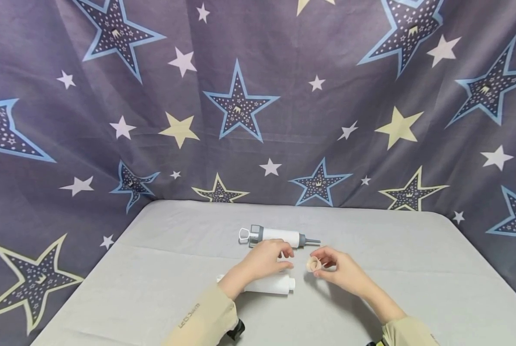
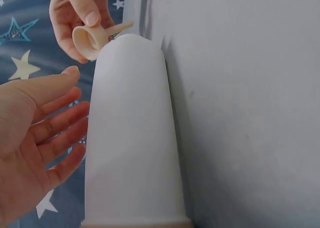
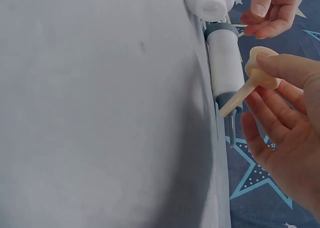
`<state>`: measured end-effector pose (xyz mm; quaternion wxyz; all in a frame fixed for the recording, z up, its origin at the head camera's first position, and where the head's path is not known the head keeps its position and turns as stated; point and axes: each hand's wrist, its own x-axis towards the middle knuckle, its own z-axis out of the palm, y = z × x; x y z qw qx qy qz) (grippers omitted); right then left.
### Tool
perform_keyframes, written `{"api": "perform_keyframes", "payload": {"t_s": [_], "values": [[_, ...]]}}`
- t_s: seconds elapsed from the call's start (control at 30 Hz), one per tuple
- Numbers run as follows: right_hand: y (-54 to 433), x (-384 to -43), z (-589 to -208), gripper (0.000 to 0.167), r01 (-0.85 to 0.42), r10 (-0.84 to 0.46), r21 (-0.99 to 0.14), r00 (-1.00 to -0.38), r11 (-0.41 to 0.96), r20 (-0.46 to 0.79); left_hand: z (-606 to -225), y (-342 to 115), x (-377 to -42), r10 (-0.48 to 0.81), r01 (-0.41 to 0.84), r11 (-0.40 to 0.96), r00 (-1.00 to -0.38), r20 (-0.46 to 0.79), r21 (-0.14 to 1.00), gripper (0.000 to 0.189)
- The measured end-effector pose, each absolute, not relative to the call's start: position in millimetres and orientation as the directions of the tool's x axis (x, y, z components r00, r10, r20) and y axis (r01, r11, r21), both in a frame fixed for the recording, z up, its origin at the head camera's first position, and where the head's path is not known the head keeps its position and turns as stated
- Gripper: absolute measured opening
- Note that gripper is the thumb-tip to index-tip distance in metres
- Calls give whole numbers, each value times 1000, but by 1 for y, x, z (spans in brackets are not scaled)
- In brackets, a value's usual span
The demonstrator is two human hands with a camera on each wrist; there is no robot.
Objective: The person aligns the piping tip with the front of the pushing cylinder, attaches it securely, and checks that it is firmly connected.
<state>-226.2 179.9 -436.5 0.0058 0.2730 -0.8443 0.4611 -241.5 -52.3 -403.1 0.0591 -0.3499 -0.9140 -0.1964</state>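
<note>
My right hand [image 1: 342, 273] pinches a small cream-coloured funnel [image 1: 311, 265] between thumb and fingers. In the right wrist view, the narrow spout of this funnel [image 3: 257, 73] slants down and away from its round cup. My left hand [image 1: 264, 260] hovers with fingers spread and slightly bent, holding nothing. Beneath it lies a white plastic cylinder [image 1: 268, 285] on its side, its narrower neck toward the right hand; the left arm hides part of its far end. Behind the hands, a white and grey syringe-like tube [image 1: 281, 236] lies on the table.
A light grey cloth covers the table [image 1: 418, 269]. The tube's looped white handle [image 1: 243, 234] points left and its thin grey nozzle [image 1: 313, 241] points right. Behind the table hangs a dark curtain [image 1: 296, 129] printed with stars.
</note>
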Motion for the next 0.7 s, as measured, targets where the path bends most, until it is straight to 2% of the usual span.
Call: {"api": "perform_keyframes", "payload": {"t_s": [0.7], "values": [[168, -218, -440, 32, -488, -532, -763, -816, 424, 227, -414, -87, -236, 638, 641, 682, -757, 143, 353, 29]]}}
